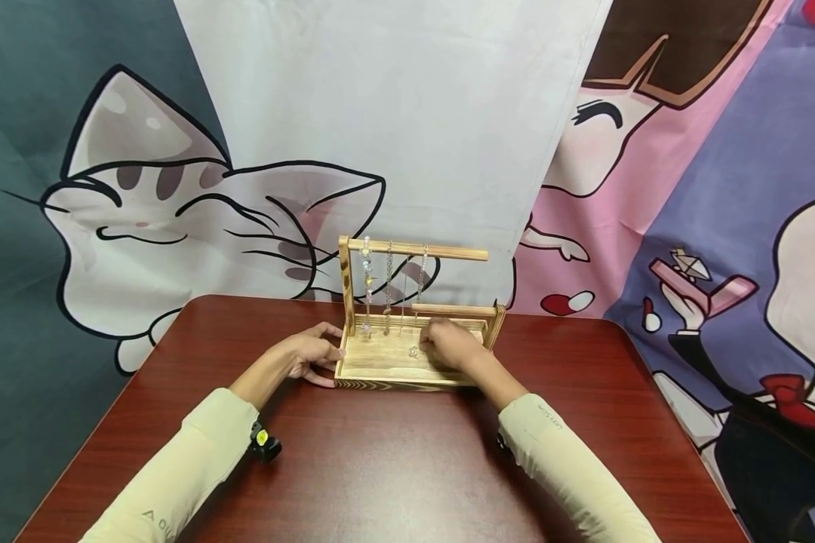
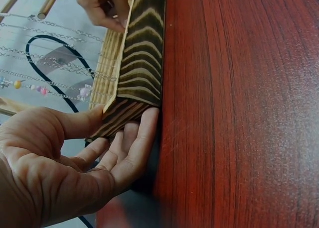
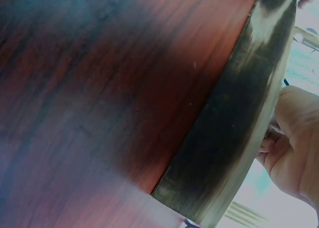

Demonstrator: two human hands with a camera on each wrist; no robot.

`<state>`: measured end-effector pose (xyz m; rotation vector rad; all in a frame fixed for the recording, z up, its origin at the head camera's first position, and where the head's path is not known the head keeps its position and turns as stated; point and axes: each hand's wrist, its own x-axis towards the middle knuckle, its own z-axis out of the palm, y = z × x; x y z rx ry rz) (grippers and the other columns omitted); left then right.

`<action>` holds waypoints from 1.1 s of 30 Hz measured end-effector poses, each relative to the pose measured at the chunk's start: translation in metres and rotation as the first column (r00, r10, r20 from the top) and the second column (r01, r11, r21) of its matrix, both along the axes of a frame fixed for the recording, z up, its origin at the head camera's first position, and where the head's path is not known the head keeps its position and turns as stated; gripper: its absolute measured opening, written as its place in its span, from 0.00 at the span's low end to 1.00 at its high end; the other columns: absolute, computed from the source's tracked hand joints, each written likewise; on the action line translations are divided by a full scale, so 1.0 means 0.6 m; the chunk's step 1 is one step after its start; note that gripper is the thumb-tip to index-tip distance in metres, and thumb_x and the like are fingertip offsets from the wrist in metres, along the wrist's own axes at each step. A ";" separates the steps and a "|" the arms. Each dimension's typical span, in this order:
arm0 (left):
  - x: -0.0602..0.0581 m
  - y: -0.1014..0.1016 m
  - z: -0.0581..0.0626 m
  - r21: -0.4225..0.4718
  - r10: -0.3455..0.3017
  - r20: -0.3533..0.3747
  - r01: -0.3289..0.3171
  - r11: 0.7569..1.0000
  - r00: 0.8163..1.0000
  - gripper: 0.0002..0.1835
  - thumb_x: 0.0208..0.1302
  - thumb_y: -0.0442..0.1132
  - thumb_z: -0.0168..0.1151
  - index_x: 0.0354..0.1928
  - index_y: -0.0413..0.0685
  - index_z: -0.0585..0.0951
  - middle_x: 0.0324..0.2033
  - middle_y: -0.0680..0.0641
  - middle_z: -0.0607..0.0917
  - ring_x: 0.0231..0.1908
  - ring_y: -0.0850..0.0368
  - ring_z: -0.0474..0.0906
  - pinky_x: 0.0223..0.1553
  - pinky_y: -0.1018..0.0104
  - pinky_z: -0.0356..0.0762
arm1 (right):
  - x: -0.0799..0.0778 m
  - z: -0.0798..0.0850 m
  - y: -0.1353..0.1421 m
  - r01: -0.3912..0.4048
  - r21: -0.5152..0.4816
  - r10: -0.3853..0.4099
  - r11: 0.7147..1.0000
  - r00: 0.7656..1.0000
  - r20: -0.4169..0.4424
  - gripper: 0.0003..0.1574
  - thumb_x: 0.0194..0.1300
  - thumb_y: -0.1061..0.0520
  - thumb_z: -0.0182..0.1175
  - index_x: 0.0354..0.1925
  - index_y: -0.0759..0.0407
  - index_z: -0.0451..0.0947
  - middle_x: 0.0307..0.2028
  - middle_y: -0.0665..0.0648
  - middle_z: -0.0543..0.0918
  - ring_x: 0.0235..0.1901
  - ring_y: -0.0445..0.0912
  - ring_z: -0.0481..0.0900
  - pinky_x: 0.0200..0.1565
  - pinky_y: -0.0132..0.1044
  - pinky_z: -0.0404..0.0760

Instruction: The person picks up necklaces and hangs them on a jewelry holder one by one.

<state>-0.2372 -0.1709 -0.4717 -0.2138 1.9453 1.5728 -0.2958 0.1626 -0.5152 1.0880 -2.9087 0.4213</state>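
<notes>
A wooden jewelry stand [image 1: 373, 369] has a shallow tray at its base and a raised bar with necklaces [image 1: 389, 290] on it. One strand is a colourful beaded necklace [image 1: 367, 280]. My left hand [image 2: 65, 158] grips the tray's left end, thumb at the upper edge and fingers along the outer side. Inside the tray, toward its right half, my right hand [image 1: 450, 343] points down with curled fingers. A small shiny piece of jewelry [image 1: 413, 351] lies on the tray floor beside those fingers. I cannot tell whether the right fingertips hold anything.
A lower wooden bar [image 1: 455, 310] runs along the stand's right side, behind the right hand. The stand is near the back edge of a reddish-brown table [image 1: 380, 460]. Close behind the table hangs a cartoon-printed cloth [image 1: 435, 113].
</notes>
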 end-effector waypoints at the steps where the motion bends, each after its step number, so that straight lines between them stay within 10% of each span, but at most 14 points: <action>1: 0.000 0.000 0.000 0.001 -0.002 -0.002 0.002 1.000 1.000 0.32 0.84 0.29 0.59 0.81 0.45 0.58 0.49 0.38 0.87 0.51 0.46 0.88 0.48 0.44 0.97 | -0.001 -0.004 0.000 -0.006 0.014 0.006 1.000 1.000 -0.025 0.07 0.77 0.57 0.68 0.39 0.52 0.91 0.41 0.54 0.90 0.44 0.50 0.90 0.50 0.47 0.94; 9: -0.001 0.004 0.004 0.006 -0.001 -0.009 0.001 1.000 1.000 0.32 0.84 0.29 0.58 0.81 0.45 0.58 0.49 0.37 0.87 0.51 0.45 0.88 0.46 0.45 0.97 | -0.042 -0.082 -0.001 -0.030 0.153 0.064 0.988 0.973 -0.222 0.13 0.76 0.48 0.63 0.39 0.55 0.80 0.36 0.54 0.84 0.30 0.52 0.87 0.30 0.49 0.91; 14: -0.001 0.006 0.005 0.006 -0.004 -0.007 0.004 1.000 1.000 0.31 0.84 0.29 0.58 0.80 0.45 0.58 0.49 0.37 0.87 0.51 0.46 0.88 0.47 0.44 0.97 | -0.042 -0.071 0.012 0.033 0.100 -0.038 0.994 0.998 0.044 0.17 0.83 0.45 0.49 0.43 0.54 0.77 0.37 0.53 0.83 0.41 0.55 0.89 0.48 0.55 0.93; 21: -0.002 0.004 0.003 0.001 0.000 -0.007 0.000 1.000 1.000 0.32 0.84 0.29 0.58 0.80 0.45 0.58 0.49 0.37 0.86 0.49 0.46 0.87 0.46 0.45 0.98 | -0.038 -0.038 0.033 0.119 -0.131 -0.068 0.984 0.938 0.339 0.28 0.91 0.39 0.38 0.42 0.51 0.77 0.35 0.53 0.81 0.41 0.50 0.83 0.53 0.53 0.88; 24: -0.002 0.002 0.000 0.005 -0.002 -0.004 0.002 1.000 1.000 0.32 0.84 0.29 0.58 0.80 0.44 0.57 0.48 0.37 0.87 0.48 0.46 0.88 0.46 0.45 0.98 | -0.007 0.006 0.032 0.181 -0.231 -0.038 0.956 0.857 0.514 0.29 0.93 0.39 0.43 0.47 0.57 0.80 0.40 0.58 0.84 0.39 0.50 0.80 0.46 0.48 0.87; 29: -0.001 0.000 -0.002 0.009 -0.009 -0.008 0.009 1.000 1.000 0.31 0.84 0.29 0.58 0.80 0.44 0.57 0.49 0.37 0.87 0.48 0.46 0.88 0.47 0.44 0.97 | 0.041 0.072 0.023 0.414 -0.360 0.063 0.836 0.579 0.813 0.19 0.89 0.50 0.57 0.53 0.66 0.79 0.40 0.59 0.84 0.34 0.45 0.76 0.38 0.35 0.80; 33: 0.001 -0.002 -0.001 0.010 -0.004 -0.006 0.004 1.000 1.000 0.32 0.84 0.29 0.58 0.81 0.44 0.57 0.49 0.37 0.86 0.49 0.46 0.88 0.48 0.43 0.97 | 0.048 0.080 0.022 0.483 -0.404 0.159 0.777 0.471 0.868 0.12 0.89 0.55 0.57 0.47 0.63 0.77 0.27 0.50 0.72 0.28 0.39 0.69 0.30 0.29 0.66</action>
